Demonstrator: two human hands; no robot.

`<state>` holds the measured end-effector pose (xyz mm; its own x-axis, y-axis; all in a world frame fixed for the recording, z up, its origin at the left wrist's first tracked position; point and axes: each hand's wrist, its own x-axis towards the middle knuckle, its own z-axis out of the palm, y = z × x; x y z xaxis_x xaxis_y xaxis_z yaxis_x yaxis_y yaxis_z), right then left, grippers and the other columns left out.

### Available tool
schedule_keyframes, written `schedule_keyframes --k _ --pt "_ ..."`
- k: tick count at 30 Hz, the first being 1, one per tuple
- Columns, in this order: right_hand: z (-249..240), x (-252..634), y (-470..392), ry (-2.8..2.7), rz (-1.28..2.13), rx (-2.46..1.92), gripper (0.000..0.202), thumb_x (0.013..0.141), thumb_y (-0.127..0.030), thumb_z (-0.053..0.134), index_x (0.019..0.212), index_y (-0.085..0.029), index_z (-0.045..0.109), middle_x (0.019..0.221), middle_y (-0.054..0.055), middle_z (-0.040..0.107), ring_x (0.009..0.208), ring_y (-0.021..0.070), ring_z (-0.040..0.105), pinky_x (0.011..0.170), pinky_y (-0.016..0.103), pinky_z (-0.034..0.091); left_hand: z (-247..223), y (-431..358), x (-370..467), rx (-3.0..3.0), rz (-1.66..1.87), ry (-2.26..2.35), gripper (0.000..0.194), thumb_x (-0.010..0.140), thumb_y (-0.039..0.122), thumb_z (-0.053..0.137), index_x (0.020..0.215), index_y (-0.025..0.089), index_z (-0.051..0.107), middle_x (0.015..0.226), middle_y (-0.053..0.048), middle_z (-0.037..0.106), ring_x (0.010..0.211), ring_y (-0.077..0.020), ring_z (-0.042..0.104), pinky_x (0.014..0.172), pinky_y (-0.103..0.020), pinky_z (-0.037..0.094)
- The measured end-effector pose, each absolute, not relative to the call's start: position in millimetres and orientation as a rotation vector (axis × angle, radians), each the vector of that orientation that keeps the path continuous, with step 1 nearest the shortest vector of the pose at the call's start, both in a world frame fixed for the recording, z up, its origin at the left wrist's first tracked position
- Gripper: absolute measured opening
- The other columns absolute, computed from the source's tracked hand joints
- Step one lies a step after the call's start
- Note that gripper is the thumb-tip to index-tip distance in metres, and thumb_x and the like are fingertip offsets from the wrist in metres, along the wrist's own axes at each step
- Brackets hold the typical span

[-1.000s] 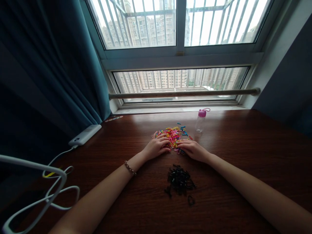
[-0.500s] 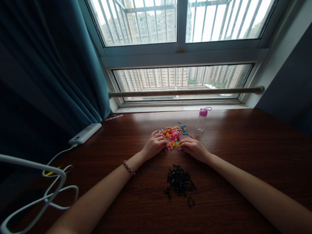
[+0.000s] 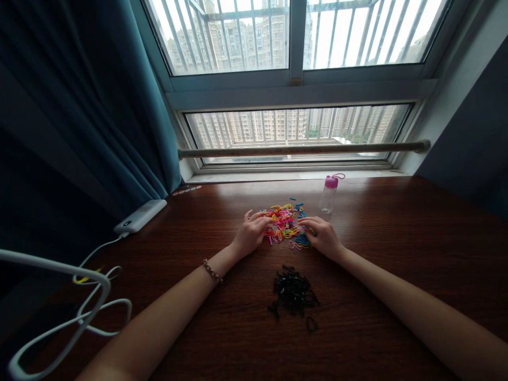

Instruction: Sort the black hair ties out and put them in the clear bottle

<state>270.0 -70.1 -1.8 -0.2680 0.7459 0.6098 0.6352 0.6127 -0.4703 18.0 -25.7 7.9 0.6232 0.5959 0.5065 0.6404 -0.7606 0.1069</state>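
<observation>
A pile of small bright hair elastics (image 3: 284,218) in pink, yellow, red and blue lies on the brown wooden table. At its left edge, my left hand (image 3: 253,231) rests with fingers stretched over the elastics and nothing visibly held. My right hand (image 3: 320,235) reaches in from the right, fingers extended and apart from the thumb. Just beside its thumb lies a cluster of blue elastics (image 3: 302,239); the fingers partly cover that side. Closer to me sits a separate heap of black elastics (image 3: 294,291), with one loose black ring (image 3: 311,324) in front of it.
A clear bottle with a pink lid (image 3: 328,196) stands behind the pile, to the right. On the left are a white power bank (image 3: 141,216) and its looping white cable (image 3: 99,301). A blue curtain (image 3: 130,116) hangs there, and a window (image 3: 297,129) lies beyond the table.
My right hand has shifted slightly right and its fingers have lifted, uncovering blue elastics near the thumb. My left-hand fingers have shifted a little on the pile's edge.
</observation>
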Motion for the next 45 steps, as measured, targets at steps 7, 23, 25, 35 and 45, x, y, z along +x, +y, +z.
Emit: schedule_keyframes --k 7,23,25,35,45 --pt "4 267 -73 -2.181 0.085 -1.132 0.027 0.076 -0.021 0.057 0.103 -0.023 0.062 0.103 0.004 0.064 0.108 0.0247 0.048 0.095 0.046 0.033 28 -40 25 -3.018 -0.443 -0.665 0.044 0.085 0.030 0.043 0.129 0.038 0.035 0.134 0.004 0.042 0.132 -0.0242 0.016 0.106 -0.050 0.008" --pt "-2 268 -66 -2.110 0.084 -1.073 0.020 0.085 -0.020 0.048 0.095 -0.020 0.065 0.098 0.006 0.064 0.101 0.0215 0.052 0.093 0.040 0.037 21 -38 23 -2.911 -0.668 -0.908 0.026 0.086 0.035 0.042 0.098 0.023 0.062 0.106 -0.003 0.063 0.117 -0.0241 0.038 0.105 -0.049 0.004" --pt "-1 268 -65 -2.048 0.105 -1.038 0.020 0.084 -0.018 0.048 0.092 -0.019 0.066 0.095 0.006 0.065 0.096 0.0203 0.055 0.089 0.037 0.041 18 -36 23 -2.887 -0.710 -0.912 0.024 0.085 0.033 0.043 0.094 0.021 0.063 0.102 -0.003 0.063 0.114 -0.0231 0.041 0.105 -0.048 0.009" --pt "0 272 -68 -1.784 0.269 -1.148 0.011 0.076 -0.016 0.055 0.080 -0.018 0.065 0.077 0.003 0.066 0.071 0.0173 0.061 0.068 0.029 0.047 13 -32 21 -2.820 -0.837 -0.899 0.020 0.084 0.023 0.044 0.089 0.019 0.063 0.096 -0.004 0.064 0.104 -0.0190 0.048 0.103 -0.044 0.019" --pt "1 271 -68 -1.878 0.200 -1.101 0.023 0.076 -0.010 0.050 0.090 -0.019 0.066 0.084 0.005 0.065 0.078 0.0182 0.057 0.069 0.029 0.046 13 -33 22 -2.814 -0.808 -0.891 0.019 0.084 0.023 0.044 0.088 0.019 0.062 0.096 -0.004 0.064 0.103 -0.0188 0.049 0.103 -0.044 0.018"
